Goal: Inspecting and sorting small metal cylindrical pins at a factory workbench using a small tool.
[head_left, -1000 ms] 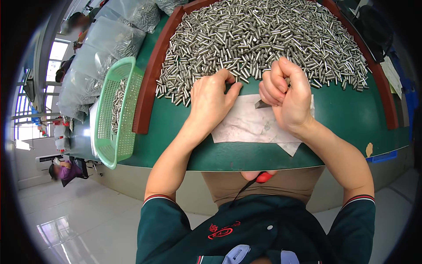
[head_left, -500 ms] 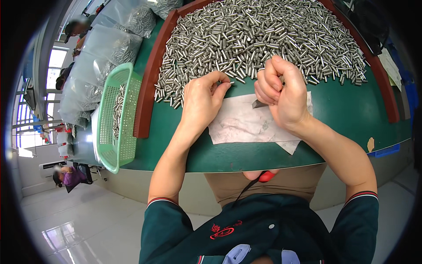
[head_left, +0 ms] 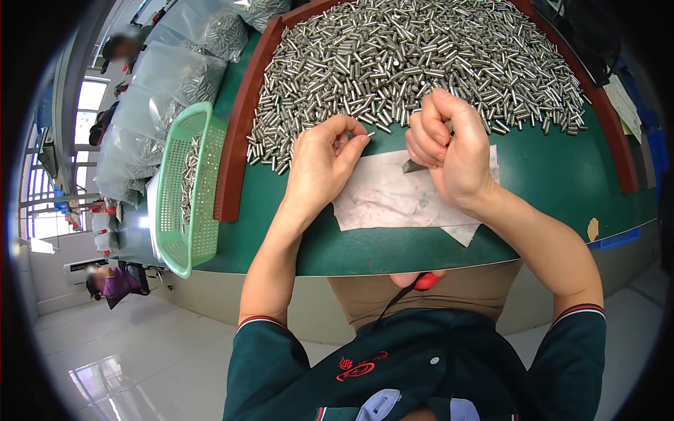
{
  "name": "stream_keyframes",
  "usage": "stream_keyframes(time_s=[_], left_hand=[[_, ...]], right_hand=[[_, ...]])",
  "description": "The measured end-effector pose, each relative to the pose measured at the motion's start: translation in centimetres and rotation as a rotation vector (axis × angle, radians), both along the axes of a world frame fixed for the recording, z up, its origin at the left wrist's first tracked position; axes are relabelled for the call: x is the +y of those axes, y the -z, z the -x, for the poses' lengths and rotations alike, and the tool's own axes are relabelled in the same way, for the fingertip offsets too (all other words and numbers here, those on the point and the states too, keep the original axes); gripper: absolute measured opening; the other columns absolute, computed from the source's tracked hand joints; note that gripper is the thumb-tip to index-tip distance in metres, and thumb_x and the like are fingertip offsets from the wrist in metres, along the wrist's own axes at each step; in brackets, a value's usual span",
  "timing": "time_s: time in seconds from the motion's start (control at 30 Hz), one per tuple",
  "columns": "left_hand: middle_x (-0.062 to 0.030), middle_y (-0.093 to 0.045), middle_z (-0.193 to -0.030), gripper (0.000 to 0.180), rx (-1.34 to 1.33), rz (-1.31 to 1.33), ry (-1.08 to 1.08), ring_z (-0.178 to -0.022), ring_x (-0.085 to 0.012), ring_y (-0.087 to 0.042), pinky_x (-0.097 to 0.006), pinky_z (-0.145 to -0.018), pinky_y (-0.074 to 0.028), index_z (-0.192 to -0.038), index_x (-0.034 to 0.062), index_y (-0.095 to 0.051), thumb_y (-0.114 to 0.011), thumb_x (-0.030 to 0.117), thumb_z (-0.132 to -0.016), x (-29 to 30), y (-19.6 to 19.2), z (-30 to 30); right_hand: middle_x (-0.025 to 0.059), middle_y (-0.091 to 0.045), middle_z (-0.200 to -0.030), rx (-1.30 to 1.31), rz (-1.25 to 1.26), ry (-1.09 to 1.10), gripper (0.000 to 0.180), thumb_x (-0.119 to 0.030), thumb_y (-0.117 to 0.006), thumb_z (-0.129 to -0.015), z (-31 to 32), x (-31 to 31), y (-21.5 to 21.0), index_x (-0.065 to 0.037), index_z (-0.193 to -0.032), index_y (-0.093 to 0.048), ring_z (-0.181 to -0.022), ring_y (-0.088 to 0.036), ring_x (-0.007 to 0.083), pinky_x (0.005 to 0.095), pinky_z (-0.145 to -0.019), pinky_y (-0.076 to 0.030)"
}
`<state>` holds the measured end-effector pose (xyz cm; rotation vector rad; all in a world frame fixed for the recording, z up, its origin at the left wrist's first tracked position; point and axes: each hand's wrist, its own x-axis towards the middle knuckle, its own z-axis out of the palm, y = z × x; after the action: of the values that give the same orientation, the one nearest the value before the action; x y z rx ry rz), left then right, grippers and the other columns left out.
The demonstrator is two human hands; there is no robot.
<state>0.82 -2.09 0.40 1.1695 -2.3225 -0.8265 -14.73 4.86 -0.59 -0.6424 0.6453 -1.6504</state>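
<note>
A large heap of short shiny metal pins (head_left: 421, 56) spreads over the green table (head_left: 540, 182). At its near edge, my left hand (head_left: 316, 165) pinches one small metal pin (head_left: 371, 135) between thumb and forefinger. My right hand (head_left: 458, 151) is curled closed beside it, to the right. Out of the bottom of that fist sticks the dark, angled end of a flat tool (head_left: 413, 166); the rest of it is hidden by the fingers. Under and between both hands lies a pale, stained cloth (head_left: 386, 200).
Brown-red wooden rails (head_left: 239, 147) border the heap on the left and right. A light green plastic basket (head_left: 203, 242) with some pins in it stands left of the left rail. Clear bags of pins (head_left: 144, 105) line the far left. Other people sit farther off at the left.
My left thumb and fingers have shifted a little around the pin, which tilts slightly differently. My right hand has stayed in place.
</note>
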Motion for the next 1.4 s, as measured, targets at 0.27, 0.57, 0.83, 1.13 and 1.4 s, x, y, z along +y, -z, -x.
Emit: stream_keyframes(time_s=[0.27,0.57,0.83,1.13,1.4], left_hand=[[-0.0056,-0.044,-0.088,0.014,1.013,-1.298,0.141,-0.064,-0.0069,-0.034,-0.018,-0.057,-0.033,-0.096,-0.0011,-0.051,-0.047,0.008,-0.087,-1.5,0.1,-1.3],[-0.0052,-0.05,-0.075,0.015,1.027,-1.052,-0.103,-0.062,-0.0102,-0.044,-0.023,-0.056,-0.039,-0.084,0.0014,-0.052,-0.049,0.016,-0.085,-1.6,-0.8,-0.8],[-0.0053,-0.049,-0.048,0.019,-0.06,0.376,-0.149,-0.041,-0.0131,-0.046,-0.027,-0.042,-0.037,-0.071,0.0036,-0.061,-0.069,0.021,-0.068,-1.2,1.1,-0.5],[-0.0178,-0.055,-0.055,0.012,-0.078,0.482,-0.109,-0.054,-0.0355,-0.056,-0.045,-0.052,-0.045,-0.06,0.0003,-0.056,-0.06,0.012,-0.063,-0.9,2.8,-0.7],[-0.0198,-0.052,-0.049,0.006,-0.066,0.591,0.049,-0.047,-0.0341,-0.054,-0.042,-0.044,-0.041,-0.052,0.0,-0.054,-0.054,0.004,-0.056,-1.1,2.6,-0.9]], right_hand=[[-0.0023,-0.026,-0.042,-0.013,0.001,-0.007,0.04,-0.024,-0.033,-0.088,0.1,0.0,0.1,-0.01,-0.051,-0.028,-0.037,-0.019,0.0065,0.023,-0.036,-0.017],[-0.0022,-0.025,-0.041,0.004,-0.03,0.003,0.039,-0.022,-0.032,-0.088,0.3,0.0,0.1,-0.01,-0.051,-0.027,-0.037,-0.018,0.0066,0.0232,-0.036,-0.015],[-0.0023,-0.023,-0.042,-0.052,-0.049,-0.016,0.037,-0.025,-0.033,-0.088,-0.4,-0.4,-0.2,-0.012,-0.054,-0.027,-0.039,-0.016,0.0069,0.0237,-0.038,-0.014],[-0.0037,-0.02,-0.044,-0.074,-0.029,0.03,0.039,-0.024,-0.029,-0.092,-1.0,0.3,-0.3,-0.013,-0.055,-0.026,-0.037,-0.012,0.0062,0.0224,-0.038,-0.014],[-0.0034,-0.02,-0.044,-0.035,-0.06,0.048,0.039,-0.023,-0.029,-0.092,-1.0,0.2,-0.7,-0.014,-0.054,-0.025,-0.037,-0.012,0.0063,0.0222,-0.038,-0.015]])
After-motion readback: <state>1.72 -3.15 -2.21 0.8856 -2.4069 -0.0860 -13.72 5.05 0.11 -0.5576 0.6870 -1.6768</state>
